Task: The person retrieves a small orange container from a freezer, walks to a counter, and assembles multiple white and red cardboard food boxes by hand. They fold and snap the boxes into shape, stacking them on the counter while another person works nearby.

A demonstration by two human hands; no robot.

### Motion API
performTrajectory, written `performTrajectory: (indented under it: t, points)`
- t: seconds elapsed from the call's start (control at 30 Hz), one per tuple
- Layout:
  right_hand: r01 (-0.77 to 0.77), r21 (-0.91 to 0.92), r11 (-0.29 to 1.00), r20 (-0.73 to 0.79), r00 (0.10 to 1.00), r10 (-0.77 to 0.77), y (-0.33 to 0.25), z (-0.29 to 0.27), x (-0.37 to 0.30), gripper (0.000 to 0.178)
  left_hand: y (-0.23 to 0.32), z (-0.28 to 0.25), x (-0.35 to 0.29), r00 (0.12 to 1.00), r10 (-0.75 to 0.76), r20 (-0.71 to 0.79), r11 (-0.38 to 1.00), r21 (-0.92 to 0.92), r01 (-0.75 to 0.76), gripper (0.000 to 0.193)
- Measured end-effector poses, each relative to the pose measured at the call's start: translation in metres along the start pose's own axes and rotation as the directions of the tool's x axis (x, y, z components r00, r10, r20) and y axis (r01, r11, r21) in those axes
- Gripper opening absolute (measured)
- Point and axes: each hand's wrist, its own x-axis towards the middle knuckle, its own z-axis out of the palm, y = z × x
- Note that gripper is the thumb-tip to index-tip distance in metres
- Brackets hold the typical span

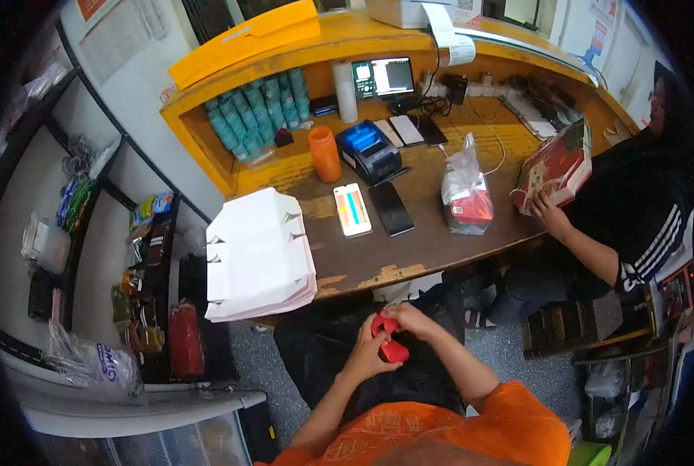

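Over my lap, my left hand [365,352] is closed around a small red object [394,352] with rounded ends and a dark gap near its upper part. Its exact kind I cannot make out. The fingers of my right hand [408,319] pinch the upper end of the same object. Closest to my hands on the counter is a stack of white flat cardboard pieces [255,248] with notched edges, overhanging the front edge. A phone with a lit screen [352,210] lies to its right, beside a dark phone [391,209].
On the wooden counter [347,270] stand an orange jar [324,155], a black printer [369,150], a bagged red box [467,203] and teal bundles [258,113]. At right, a co-worker in black [634,202] holds a red box [557,167]. Shelves [90,225] line the left.
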Motion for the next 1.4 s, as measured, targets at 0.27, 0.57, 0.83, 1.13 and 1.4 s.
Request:
performTrajectory:
  t: [0.27, 0.57, 0.83, 1.13, 1.4]
  points:
    - [0.296, -0.041, 0.954, 0.033, 0.955, -0.295, 0.014, 0.009, -0.011, 0.016, -0.001, -0.029, -0.018, 0.998, 0.021, 0.062, 0.989, -0.15, -0.012, 0.074]
    - [0.168, 0.077, 0.983, 0.007, 0.986, -0.169, 0.012, 0.009, -0.019, 0.033, 0.024, -0.032, -0.034, 0.936, -0.055, -0.349, 0.998, -0.041, 0.043, 0.069]
    - [-0.002, 0.143, 0.99, -0.255, 0.966, 0.039, 0.011, 0.0, -0.06, 0.03, -0.01, -0.022, -0.076, 0.788, -0.578, -0.214, 0.379, -0.925, 0.027, 0.078]
    - [0.11, 0.045, 0.993, -0.353, 0.931, -0.087, -0.004, 0.012, -0.091, 0.009, 0.016, -0.021, -0.045, 0.938, -0.24, 0.251, 0.962, -0.07, 0.265, 0.035]
    - [0.314, -0.207, 0.927, 0.261, 0.93, -0.257, -0.027, 0.014, -0.095, 0.023, -0.038, 0.009, -0.063, 0.881, -0.422, 0.215, 0.787, -0.396, 0.473, 0.04]
